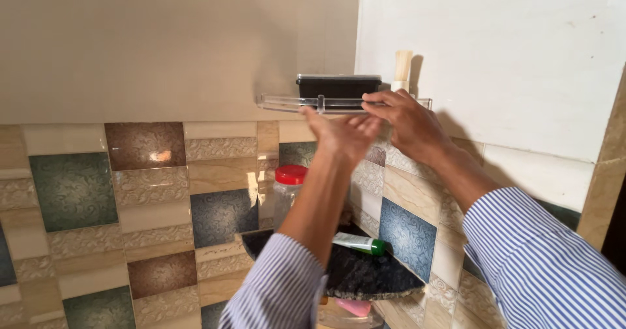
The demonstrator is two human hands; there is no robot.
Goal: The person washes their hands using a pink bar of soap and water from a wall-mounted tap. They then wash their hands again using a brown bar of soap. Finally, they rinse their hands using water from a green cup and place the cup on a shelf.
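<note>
Both hands are up at the clear shelf [280, 102] fixed in the corner of the tiled wall. The right hand [407, 123] comes from the right and its fingers lie over the shelf's front rail, touching it just below the black box [338, 86]; whether they pinch the rail or only rest on it I cannot tell. The left hand [342, 135] is just under the shelf, palm turned up, fingers loose and closed on nothing, its fingertips touching or nearly touching the rail.

The box sits on the shelf, flat and level, against the wall. A brush [402, 68] stands upright on the shelf to the right of the box. Well below the shelf, a dark stone ledge [365, 278] carries a red-lidded jar [288, 192] and a tube [357, 242] lying on its side.

As it looks, the box is already placed and the hands are at the shelf's edge rather than on the box; any work left seems to concern the shelf itself.
</note>
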